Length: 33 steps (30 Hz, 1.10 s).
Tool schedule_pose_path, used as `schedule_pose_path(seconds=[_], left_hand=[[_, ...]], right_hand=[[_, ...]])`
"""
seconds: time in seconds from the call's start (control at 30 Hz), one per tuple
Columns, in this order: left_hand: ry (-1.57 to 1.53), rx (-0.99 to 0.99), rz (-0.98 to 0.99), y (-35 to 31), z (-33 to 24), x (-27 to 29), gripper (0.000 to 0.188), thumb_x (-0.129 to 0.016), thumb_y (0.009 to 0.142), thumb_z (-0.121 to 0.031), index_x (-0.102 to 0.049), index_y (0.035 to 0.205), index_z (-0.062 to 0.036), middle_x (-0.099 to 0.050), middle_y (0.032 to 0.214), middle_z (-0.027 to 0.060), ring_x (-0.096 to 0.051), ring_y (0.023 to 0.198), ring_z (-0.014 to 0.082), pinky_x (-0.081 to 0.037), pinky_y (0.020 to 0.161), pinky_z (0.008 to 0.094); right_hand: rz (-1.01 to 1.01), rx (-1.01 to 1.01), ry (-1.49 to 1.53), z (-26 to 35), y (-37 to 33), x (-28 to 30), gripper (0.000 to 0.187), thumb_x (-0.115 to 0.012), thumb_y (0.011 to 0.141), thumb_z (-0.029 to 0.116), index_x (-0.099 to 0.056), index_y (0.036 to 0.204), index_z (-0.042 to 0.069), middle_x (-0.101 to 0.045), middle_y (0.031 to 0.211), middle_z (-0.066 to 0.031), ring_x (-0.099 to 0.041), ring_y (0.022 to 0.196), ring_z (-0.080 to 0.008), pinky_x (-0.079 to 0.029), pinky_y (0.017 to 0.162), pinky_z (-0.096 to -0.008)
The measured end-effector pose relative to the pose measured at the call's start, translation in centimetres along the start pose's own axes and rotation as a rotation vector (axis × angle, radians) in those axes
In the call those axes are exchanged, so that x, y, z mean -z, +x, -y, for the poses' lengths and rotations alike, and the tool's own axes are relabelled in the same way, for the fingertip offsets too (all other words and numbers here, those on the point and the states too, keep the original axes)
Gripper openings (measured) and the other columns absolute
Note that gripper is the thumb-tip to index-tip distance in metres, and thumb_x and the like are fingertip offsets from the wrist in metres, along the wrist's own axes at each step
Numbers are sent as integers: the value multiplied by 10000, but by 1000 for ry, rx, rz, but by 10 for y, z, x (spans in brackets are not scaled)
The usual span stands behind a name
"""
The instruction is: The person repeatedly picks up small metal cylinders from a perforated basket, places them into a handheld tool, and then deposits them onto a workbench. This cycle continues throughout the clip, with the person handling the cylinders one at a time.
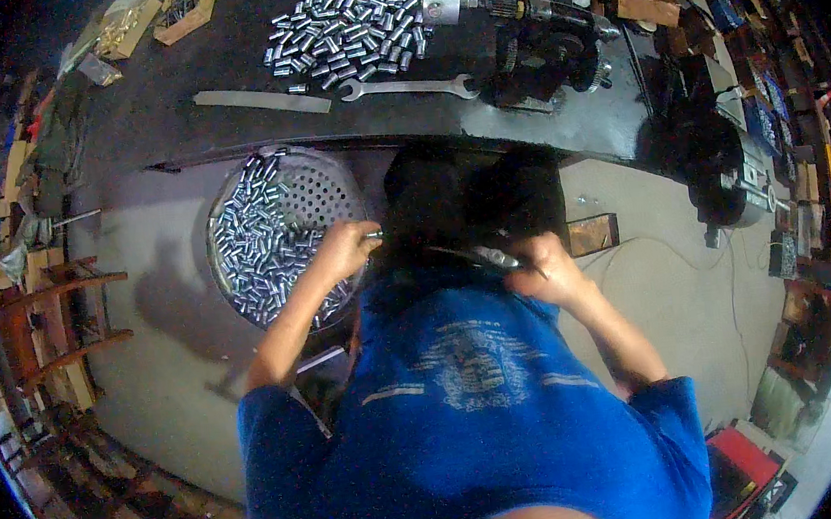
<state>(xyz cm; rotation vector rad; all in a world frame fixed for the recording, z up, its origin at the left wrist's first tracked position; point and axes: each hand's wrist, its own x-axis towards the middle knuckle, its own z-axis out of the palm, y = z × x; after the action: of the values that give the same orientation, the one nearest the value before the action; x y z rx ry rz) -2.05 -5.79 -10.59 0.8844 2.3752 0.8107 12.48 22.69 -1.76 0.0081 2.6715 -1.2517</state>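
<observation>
My left hand (346, 250) is closed in a pinch on a small shiny metal cylinder (374, 234), just right of a round tray (322, 184) with a perforated bottom. Many similar cylinders (253, 236) lie heaped over the tray's left and near parts. Above my lap, my right hand (547, 270) is wrapped round a slim metal tool (496, 256) that points left; its exact kind is too dark and blurred to make out. A gap separates the tool from the cylinder in my left hand.
On the dark workbench (155, 104) ahead lie a pile of metal cylinders (347, 36), an open-ended wrench (407, 87) and a flat metal strip (261, 102). A machine with a shaft (554, 35) stands at right. A small open box (592, 234) is on the floor, near a cable.
</observation>
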Motion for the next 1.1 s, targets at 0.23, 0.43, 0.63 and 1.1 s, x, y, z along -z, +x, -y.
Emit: schedule_pose_path(seconds=[0.23, 0.43, 0.63, 1.1], left_hand=[[-107, -58, 17, 8, -6, -12, 224, -630, 740, -102, -621, 939, 1, -631, 876, 173, -617, 789, 302, -479, 721, 361], [-94, -106, 35, 3, -7, 1, 220, -604, 733, -56, -618, 946, -1, -633, 866, 168, -616, 787, 301, -481, 708, 350], [-238, 107, 20, -11, 3, 10, 229, -606, 761, -80, -606, 964, 25, -637, 898, 158, -626, 764, 280, -484, 702, 341], [-644, 6, -12, -4, -86, 42, 246, -620, 739, 60, -520, 959, 10, -610, 898, 60, -586, 835, 119, -477, 735, 254]], right_hand=[[9, -12, 201, 15, -3, 11, 251, -622, 555, 146, -599, 722, -40, -552, 608, -226, -573, 570, -358, -443, 519, -366], [13, 16, 168, 14, 4, 7, 233, -608, 565, 130, -586, 717, -45, -531, 598, -239, -568, 554, -364, -426, 492, -371], [35, 187, 206, 7, 19, -16, 248, -643, 543, 159, -615, 722, -9, -554, 616, -224, -584, 594, -353, -460, 541, -386], [17, 452, -29, 46, 41, -3, 182, -643, 541, 181, -534, 603, 50, -532, 603, -140, -548, 569, -329, -434, 495, -416]])
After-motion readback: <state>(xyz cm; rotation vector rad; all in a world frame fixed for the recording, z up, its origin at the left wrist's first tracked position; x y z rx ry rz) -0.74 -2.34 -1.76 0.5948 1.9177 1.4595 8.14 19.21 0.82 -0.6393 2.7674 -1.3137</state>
